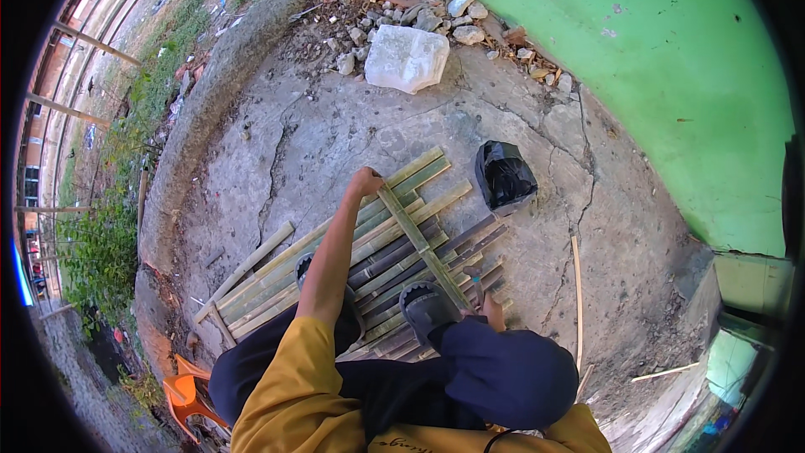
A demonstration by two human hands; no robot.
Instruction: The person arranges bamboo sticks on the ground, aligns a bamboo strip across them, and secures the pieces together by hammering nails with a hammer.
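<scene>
A panel of split bamboo slats (pixel 394 235) lies on the ground beneath me, green and tan strips side by side. Across it runs a bamboo crosspiece (pixel 426 252). At its far end, my left hand (pixel 366 182) is closed around the tip of the crosspiece. Beside the crosspiece's near end, my right hand (pixel 494 314) is closed on what looks like a hammer (pixel 477 282), its head pointing away from me. My knee partly hides that hand. One sandalled foot (pixel 428 309) rests on the slats; the other is mostly behind my left arm.
A black plastic bag (pixel 505 176) stands open beyond the panel. Farther off are a white block (pixel 407 59) and rubble (pixel 419 13) along a green wall (pixel 637 67). A thin bamboo strip (pixel 578 302) lies at right, an orange chair (pixel 186 394) at lower left.
</scene>
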